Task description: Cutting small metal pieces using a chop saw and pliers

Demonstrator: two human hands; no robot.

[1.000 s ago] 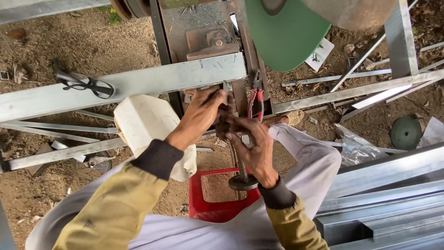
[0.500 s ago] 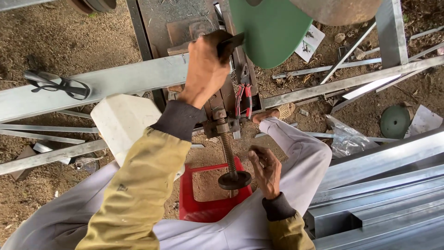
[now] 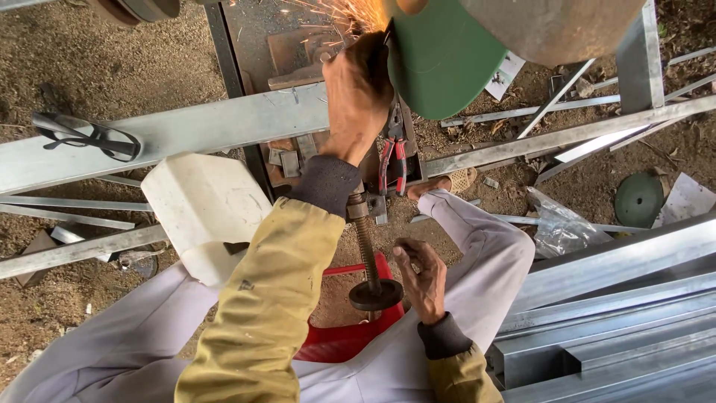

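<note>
Left hand was wrapped around the handle of the chop saw, right at the edge of its green blade guard. Orange sparks sprayed up-left from the cut. Right hand hung loose and half open, fingers curled, holding nothing, just beside the round handwheel of the vise screw; couldn't tell if it touched it. Hands were well apart, left up at the saw, right low by the knee.

Workpiece: long grey metal channel lay across the saw base, running out to the left, cut end hidden under the left hand and guard. Black safety glasses sat on top of the channel at far left. Red-handled pliers lay on the base just right of the left wrist.

White plastic jug stood near the left knee. Red stool under the person. More grey steel sections were stacked on the right, on bare dirt ground.
</note>
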